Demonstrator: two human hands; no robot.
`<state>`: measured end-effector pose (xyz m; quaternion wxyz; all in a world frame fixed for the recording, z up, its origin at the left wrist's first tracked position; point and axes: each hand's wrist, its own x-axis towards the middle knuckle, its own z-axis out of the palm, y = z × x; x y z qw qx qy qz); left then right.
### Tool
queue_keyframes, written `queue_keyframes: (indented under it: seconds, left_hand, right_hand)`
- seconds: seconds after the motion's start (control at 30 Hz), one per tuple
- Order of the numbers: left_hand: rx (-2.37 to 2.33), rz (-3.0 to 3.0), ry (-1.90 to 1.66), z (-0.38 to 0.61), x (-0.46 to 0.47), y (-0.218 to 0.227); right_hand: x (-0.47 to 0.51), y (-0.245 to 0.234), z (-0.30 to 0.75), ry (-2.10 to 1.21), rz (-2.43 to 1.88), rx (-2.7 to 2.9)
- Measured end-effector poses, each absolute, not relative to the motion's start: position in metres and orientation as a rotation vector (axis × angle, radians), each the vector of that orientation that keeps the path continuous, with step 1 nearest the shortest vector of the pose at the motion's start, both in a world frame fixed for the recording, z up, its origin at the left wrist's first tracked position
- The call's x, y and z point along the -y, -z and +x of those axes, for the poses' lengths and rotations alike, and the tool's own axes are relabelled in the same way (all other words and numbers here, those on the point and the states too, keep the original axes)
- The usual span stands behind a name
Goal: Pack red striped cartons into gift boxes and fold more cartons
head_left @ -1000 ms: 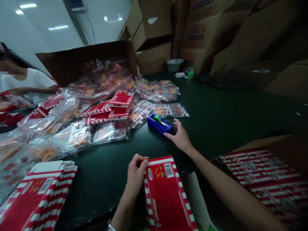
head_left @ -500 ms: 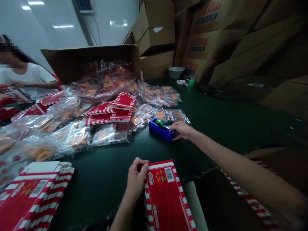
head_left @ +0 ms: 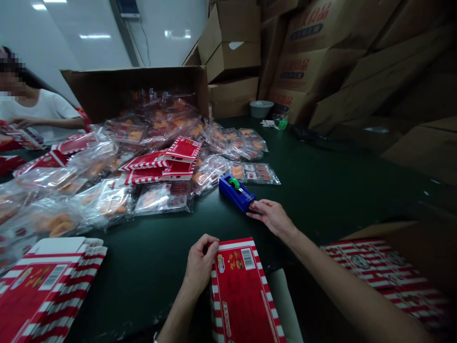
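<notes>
My left hand (head_left: pixel 200 262) is closed on the upper left corner of a red cardboard box (head_left: pixel 240 281) with white-striped edges, a barcode and food pictures. The box lies at the table's near edge. My right hand (head_left: pixel 272 216) reaches forward to a blue tape dispenser (head_left: pixel 235 193) with a green-cored roll. Its thumb and forefinger pinch at the cutter end, on the clear tape (head_left: pixel 251 202); the tape itself is hard to make out. Left of the box lies a stack of flat red-and-white boxes (head_left: pixel 43 286).
Bagged toy food sets (head_left: pixel 164 197) heap across the left and middle, spilling from a large carton (head_left: pixel 135 78). Folded red boxes (head_left: pixel 182 151) lie on them. At the lower right, an open carton holds striped boxes (head_left: pixel 378 267). A person (head_left: pixel 43 114) works far left. Cartons (head_left: pixel 307 66) stand behind.
My right hand has drawn slightly back towards me at the dispenser's cutter end, and the dispenser has turned a little. The left hand keeps its hold on the box.
</notes>
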<state>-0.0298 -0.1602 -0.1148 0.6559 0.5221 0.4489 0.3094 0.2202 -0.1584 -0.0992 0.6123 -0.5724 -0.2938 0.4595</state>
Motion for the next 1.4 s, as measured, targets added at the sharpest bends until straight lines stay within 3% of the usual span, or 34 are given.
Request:
queue_keyframes:
  seconds: [0.3,0.43,0.53,0.6,0.73,0.93,1.07,1.13,1.23,1.4]
  left_hand:
    - [-0.975,1.106,-0.704,-0.029,0.160,0.104]
    - [-0.974,1.068,-0.756,-0.025,0.160,0.105]
    - [-0.960,1.176,-0.749,-0.020,0.160,0.105]
    - [-0.945,1.240,-0.743,-0.018,0.161,0.103]
    - [-0.884,1.249,-0.705,-0.019,0.164,0.095]
    - [-0.733,1.124,-0.665,-0.032,0.165,0.083]
    - [-0.593,1.007,-0.714,-0.038,0.167,0.085]
    - [-0.570,0.968,-0.706,-0.038,0.168,0.087]
    - [-0.632,0.953,-0.699,-0.037,0.167,0.089]
    - [-0.734,0.848,-0.758,-0.031,0.175,0.097]
  right_hand:
    - [0.146,0.112,0.229,-0.972,-1.659,0.902]
    - [0.159,0.080,0.234,-1.094,-1.738,1.131]
    - [0.166,0.034,0.219,-1.342,-1.620,1.566]
    - [0.161,0.009,0.199,-1.515,-1.528,2.181]
    - [0.137,-0.004,0.162,-1.643,-1.582,2.730]
    - [0.118,0.002,0.160,-1.539,-1.843,2.650]
    - [0.130,0.027,0.175,-2.219,-1.414,2.072]
    - [0.137,0.044,0.183,-2.306,-1.285,1.848]
    - [0.140,0.053,0.189,-2.123,-1.390,1.832]
    - [0.149,0.027,0.172,-1.724,-1.476,2.169]
